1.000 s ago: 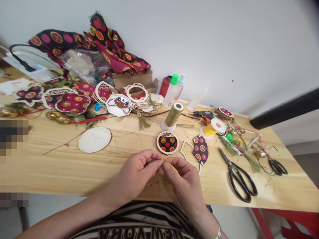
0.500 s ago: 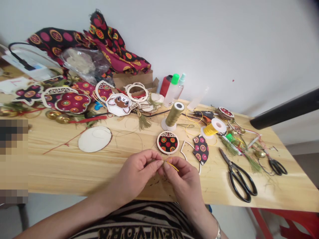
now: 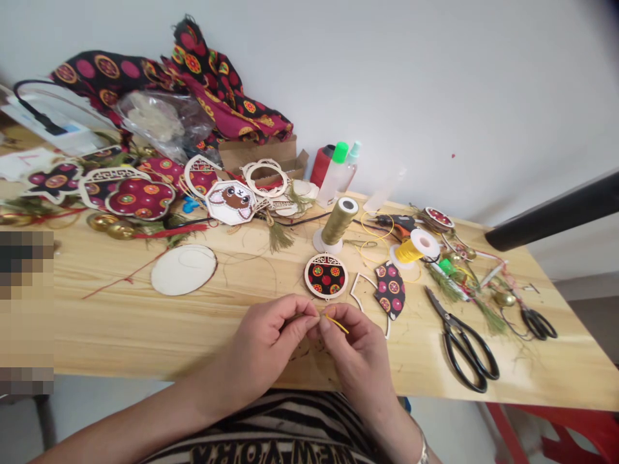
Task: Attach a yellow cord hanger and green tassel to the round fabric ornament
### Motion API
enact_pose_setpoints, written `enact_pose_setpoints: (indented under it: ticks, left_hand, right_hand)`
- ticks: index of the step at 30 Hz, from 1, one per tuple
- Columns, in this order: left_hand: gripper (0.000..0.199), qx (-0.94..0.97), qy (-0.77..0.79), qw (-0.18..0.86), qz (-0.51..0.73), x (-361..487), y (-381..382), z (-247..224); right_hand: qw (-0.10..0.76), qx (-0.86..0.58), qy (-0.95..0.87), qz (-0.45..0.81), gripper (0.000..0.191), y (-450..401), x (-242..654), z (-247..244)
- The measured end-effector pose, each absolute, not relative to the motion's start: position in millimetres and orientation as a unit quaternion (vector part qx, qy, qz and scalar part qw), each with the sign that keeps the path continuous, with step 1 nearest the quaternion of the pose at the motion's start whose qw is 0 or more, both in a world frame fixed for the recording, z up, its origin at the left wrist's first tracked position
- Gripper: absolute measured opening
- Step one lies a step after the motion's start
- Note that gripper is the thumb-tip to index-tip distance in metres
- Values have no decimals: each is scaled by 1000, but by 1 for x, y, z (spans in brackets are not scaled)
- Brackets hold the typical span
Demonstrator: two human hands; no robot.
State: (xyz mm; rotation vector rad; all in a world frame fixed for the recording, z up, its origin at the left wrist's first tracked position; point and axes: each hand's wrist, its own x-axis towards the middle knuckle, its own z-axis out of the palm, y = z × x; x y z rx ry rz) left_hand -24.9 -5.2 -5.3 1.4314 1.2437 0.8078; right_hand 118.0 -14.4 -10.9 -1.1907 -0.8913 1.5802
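Observation:
A short yellow cord point(image 3: 337, 323) sticks out from between thumb and forefinger of my right hand point(image 3: 360, 348), which pinches it. Fingertips touching the right ones, my left hand point(image 3: 271, 338) is closed in a pinch too; what it holds is too small to make out. Just beyond my fingers lies a round wooden-framed ornament point(image 3: 326, 277) with dark patterned fabric. To its right are a fan-shaped fabric piece point(image 3: 390, 290) and a thin white frame point(image 3: 356, 290). Behind stand an olive thread spool point(image 3: 338, 222) and a yellow cord spool point(image 3: 413, 249).
Large black-handled scissors point(image 3: 467, 354) lie at the right, smaller scissors point(image 3: 539, 324) beyond. A white oval point(image 3: 184, 269) lies left. Ornaments, a carton point(image 3: 258, 158), bottles point(image 3: 333, 174) and patterned cloth point(image 3: 217, 90) line the back. A black pole point(image 3: 556, 209) juts in from the right.
My left hand has shifted very slightly right and down. The pinches and the yellow cord look nearly the same.

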Motion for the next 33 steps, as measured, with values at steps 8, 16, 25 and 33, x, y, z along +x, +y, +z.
enact_pose_setpoints:
  ticks: [8, 16, 25, 33]
  left_hand:
    - [19, 546, 484, 579, 366, -27, -9, -4]
    - [14, 515, 495, 592, 374, -26, -7, -8]
    - [14, 516, 492, 595, 371, -25, -7, -4]
    - [14, 521, 495, 592, 365, -25, -7, -5]
  right_hand:
    - [475, -461, -366, 654, 18, -16, 118, -14]
    - [469, -467, -384, 644, 17, -16, 118, -13]
    - [469, -470, -365, 653, 19, -17, 117, -14]
    - [472, -462, -359, 659, 18, -16, 118, -15]
